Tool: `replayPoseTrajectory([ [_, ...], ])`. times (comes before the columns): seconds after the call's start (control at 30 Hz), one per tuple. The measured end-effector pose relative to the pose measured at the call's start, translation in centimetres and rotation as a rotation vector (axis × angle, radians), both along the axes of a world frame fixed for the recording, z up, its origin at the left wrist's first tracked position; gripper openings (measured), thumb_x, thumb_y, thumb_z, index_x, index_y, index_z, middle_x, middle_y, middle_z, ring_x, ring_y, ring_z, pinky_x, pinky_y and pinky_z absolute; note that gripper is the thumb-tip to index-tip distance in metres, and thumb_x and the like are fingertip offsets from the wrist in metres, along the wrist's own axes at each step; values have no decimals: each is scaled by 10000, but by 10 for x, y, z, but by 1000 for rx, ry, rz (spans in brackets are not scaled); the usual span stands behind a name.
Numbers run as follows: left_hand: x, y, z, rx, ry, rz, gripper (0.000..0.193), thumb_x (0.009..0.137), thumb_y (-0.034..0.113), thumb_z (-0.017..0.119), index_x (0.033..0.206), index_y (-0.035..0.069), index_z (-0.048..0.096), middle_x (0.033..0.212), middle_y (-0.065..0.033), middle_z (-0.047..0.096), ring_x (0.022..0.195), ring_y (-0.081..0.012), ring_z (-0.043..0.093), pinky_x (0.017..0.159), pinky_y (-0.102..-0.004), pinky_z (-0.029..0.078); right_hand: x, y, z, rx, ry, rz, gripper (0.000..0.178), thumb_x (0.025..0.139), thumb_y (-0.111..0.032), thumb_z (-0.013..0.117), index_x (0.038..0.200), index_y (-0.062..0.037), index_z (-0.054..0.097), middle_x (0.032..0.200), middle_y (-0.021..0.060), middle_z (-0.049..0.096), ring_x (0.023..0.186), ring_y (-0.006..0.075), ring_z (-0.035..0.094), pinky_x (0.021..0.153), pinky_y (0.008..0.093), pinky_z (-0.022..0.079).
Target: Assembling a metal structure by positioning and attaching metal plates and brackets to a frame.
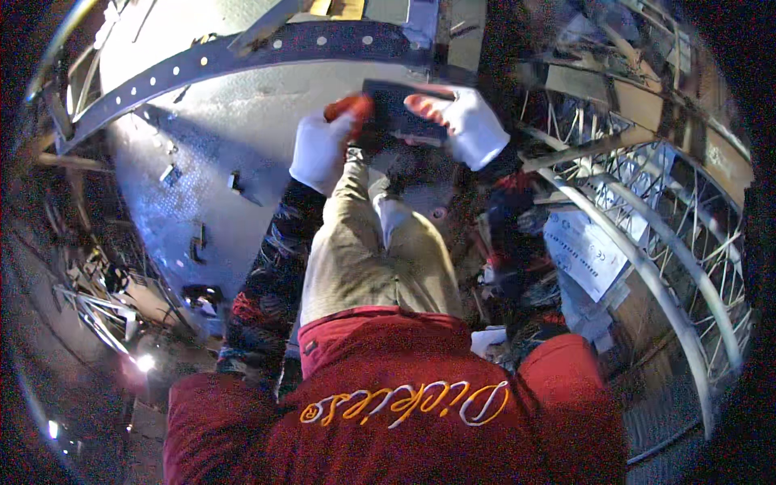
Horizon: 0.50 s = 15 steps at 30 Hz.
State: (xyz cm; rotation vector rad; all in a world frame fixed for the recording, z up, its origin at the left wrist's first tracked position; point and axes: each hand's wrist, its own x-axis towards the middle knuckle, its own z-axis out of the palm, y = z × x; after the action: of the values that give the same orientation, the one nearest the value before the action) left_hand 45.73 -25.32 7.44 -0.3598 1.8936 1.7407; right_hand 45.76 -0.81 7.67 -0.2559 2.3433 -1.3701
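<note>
In front of my legs is a dark, flat, roughly rectangular piece [390, 103]; shadow and blur hide its exact kind. My left hand [322, 145], in a white glove with red-orange fingers, is closed on its left edge. At its right end is my right hand [473, 129], gloved alike, its fingers pointing left across the piece and pressed to it. Both hands are smeared by motion. Behind them lies a large pale metal sheet [242, 105], crossed by a curved dark strip with a row of round holes [299, 42].
Small dark blocks [234, 181] and an angled bit [197, 244] sit on the sheet at left. White tubular lattice framing [638, 242] curves along the right, beside a printed white sheet [586, 252]. A bright lamp [145, 363] shines at lower left.
</note>
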Motion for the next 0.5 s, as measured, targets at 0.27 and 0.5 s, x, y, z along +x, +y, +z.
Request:
replayPoseTrajectory([
  [0.27,0,-5,19,-231,367,-411,268,755,54,666,1016,21,719,824,-155,705,749,-263,691,715,-343,537,22,-23,1,-407,-550,-78,350,917,-121,657,1250,-17,623,1135,27,686,1009,103,610,914,259,472],
  [0.5,5,10,13,-591,623,-367,171,780,73,690,945,42,724,851,-183,691,770,-256,700,699,-342,529,16,-36,-21,-505,-592,-288,325,894,-118,664,1213,-58,658,1077,14,709,945,91,628,890,258,477],
])
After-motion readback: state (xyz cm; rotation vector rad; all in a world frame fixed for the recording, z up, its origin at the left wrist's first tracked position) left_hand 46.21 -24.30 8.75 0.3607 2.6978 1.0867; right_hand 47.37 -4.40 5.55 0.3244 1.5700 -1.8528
